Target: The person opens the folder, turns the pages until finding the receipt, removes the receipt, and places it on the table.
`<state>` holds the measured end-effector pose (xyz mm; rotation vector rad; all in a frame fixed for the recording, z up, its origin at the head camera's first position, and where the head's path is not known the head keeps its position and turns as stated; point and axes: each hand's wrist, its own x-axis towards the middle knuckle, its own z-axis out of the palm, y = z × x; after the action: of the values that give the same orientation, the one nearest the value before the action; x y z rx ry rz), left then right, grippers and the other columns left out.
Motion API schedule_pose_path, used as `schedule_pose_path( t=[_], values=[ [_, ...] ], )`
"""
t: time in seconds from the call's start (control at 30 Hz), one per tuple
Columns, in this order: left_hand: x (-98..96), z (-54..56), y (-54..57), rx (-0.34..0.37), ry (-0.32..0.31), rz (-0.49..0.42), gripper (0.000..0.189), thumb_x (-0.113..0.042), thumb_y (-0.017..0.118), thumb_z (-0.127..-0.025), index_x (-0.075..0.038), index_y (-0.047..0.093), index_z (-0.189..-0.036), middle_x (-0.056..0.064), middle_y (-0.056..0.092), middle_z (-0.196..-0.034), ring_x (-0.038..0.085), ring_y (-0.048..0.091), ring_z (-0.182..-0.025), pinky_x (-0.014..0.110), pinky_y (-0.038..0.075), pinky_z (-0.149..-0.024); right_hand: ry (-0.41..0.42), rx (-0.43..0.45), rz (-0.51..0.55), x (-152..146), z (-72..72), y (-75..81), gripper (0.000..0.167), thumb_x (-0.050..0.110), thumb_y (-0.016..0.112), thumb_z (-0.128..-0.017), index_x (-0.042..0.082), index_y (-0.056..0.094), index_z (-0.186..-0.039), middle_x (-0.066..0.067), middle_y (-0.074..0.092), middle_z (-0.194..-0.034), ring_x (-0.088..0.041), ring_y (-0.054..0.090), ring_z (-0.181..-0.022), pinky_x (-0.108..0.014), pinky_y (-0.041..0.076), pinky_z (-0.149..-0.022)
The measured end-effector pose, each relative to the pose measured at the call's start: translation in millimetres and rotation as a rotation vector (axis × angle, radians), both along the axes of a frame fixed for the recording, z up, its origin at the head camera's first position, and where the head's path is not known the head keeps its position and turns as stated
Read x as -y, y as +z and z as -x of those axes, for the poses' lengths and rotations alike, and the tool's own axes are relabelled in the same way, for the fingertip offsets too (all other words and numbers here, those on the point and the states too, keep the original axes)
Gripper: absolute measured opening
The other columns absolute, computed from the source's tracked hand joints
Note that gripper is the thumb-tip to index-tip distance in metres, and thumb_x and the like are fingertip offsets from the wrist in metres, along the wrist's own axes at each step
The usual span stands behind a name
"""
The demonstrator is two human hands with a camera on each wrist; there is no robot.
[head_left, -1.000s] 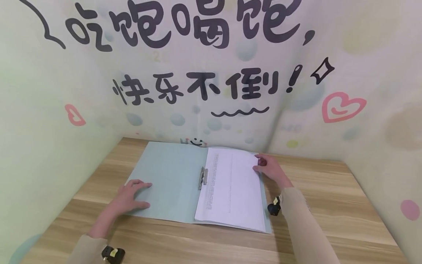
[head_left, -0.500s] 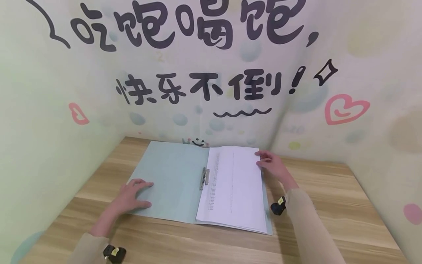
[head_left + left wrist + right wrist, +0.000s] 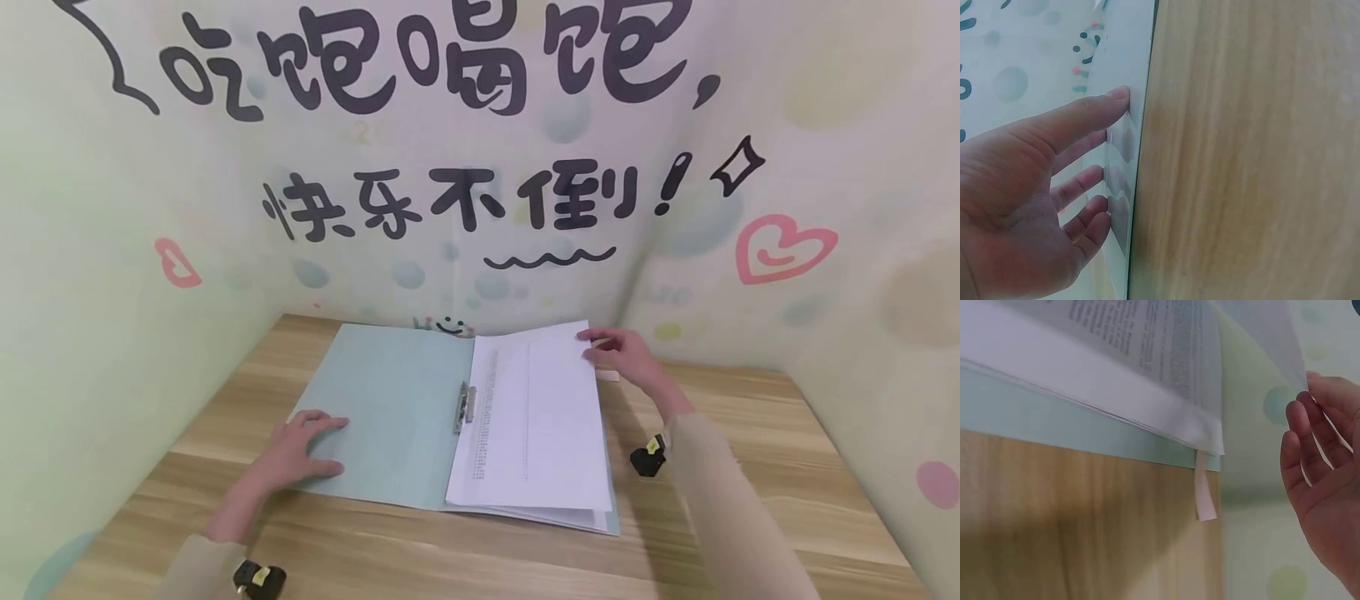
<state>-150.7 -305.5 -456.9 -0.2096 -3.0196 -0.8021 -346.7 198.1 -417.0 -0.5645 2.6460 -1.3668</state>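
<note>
A pale blue folder (image 3: 390,408) lies spread on the wooden table, with a metal clip (image 3: 462,407) near its fold. Printed sheets fill its right side. My right hand (image 3: 630,360) pinches the top sheet (image 3: 558,417) by its far right corner, between thumb and fingertips. That sheet is lifted off the stack, and in the right wrist view more printed pages (image 3: 1147,347) show beneath it. On the left cover, my left hand (image 3: 296,450) rests with spread, relaxed fingers; its fingertips (image 3: 1119,94) touch the cover's surface.
A pink paper strip (image 3: 1204,490) sticks out from under the stack at the folder's right edge. The wooden table (image 3: 420,558) ends at a printed wall cloth (image 3: 375,283) behind the folder. Black wrist cameras sit on both sleeves.
My right hand has raised the top sheet's far corner, and the sheet has come away from the pages below. The pink strip has come into sight. My left hand stays in place.
</note>
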Motion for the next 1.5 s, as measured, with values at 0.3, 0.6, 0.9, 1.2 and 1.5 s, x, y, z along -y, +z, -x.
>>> schedule_pose_path(
  t=[0.3, 0.6, 0.9, 1.2, 1.5],
  values=[
    [3.9, -2.0, -1.2, 0.002, 0.009, -0.003, 0.066, -0.027, 0.086, -0.072, -0.008, 0.062, -0.130, 0.029, 0.050, -0.132, 0.053, 0.044, -0.116, 0.065, 0.040, -0.090, 0.080, -0.029, -0.088, 13.2, 10.7, 34.4, 0.038, 0.030, 0.067, -0.093, 0.018, 0.064, -0.129, -0.009, 0.065, -0.129, -0.025, 0.061, -0.107, -0.035, 0.051, -0.089],
    [4.5, -5.0, -0.4, -0.001, 0.011, -0.012, 0.065, -0.028, 0.086, -0.072, -0.007, 0.063, -0.129, 0.028, 0.050, -0.131, 0.052, 0.044, -0.118, 0.065, 0.040, -0.091, 0.166, -0.068, -0.093, 40.8, 13.1, 70.4, 0.040, 0.028, 0.063, -0.096, 0.015, 0.061, -0.134, -0.009, 0.061, -0.136, -0.024, 0.059, -0.110, -0.038, 0.045, -0.095],
    [5.3, -5.8, 0.1, 0.004, 0.012, -0.030, 0.065, -0.027, 0.085, -0.073, -0.007, 0.062, -0.130, 0.028, 0.049, -0.133, 0.052, 0.043, -0.119, 0.066, 0.039, -0.092, 0.239, -0.075, 0.001, 84.9, 16.4, 90.2, 0.038, 0.019, 0.059, -0.097, 0.018, 0.060, -0.135, -0.004, 0.059, -0.139, -0.022, 0.060, -0.111, -0.034, 0.047, -0.093],
    [13.8, -3.4, -2.1, 0.041, -0.021, -0.058, 0.069, -0.026, 0.086, -0.071, -0.009, 0.060, -0.133, 0.027, 0.047, -0.137, 0.053, 0.041, -0.121, 0.069, 0.038, -0.094, 0.256, -0.067, 0.091, 152.0, 11.6, 90.2, 0.043, 0.018, 0.065, -0.094, 0.014, 0.058, -0.136, -0.005, 0.057, -0.139, -0.024, 0.058, -0.116, -0.043, 0.045, -0.101],
    [18.6, -0.7, 4.1, 0.012, -0.109, -0.027, 0.068, -0.021, 0.085, -0.067, -0.007, 0.061, -0.129, 0.027, 0.051, -0.137, 0.051, 0.046, -0.125, 0.069, 0.035, -0.099, 0.268, -0.092, 0.161, 200.9, 9.9, 72.2, 0.051, 0.022, 0.074, -0.088, 0.019, 0.057, -0.137, -0.003, 0.055, -0.141, -0.024, 0.057, -0.119, -0.042, 0.046, -0.101]
  ],
)
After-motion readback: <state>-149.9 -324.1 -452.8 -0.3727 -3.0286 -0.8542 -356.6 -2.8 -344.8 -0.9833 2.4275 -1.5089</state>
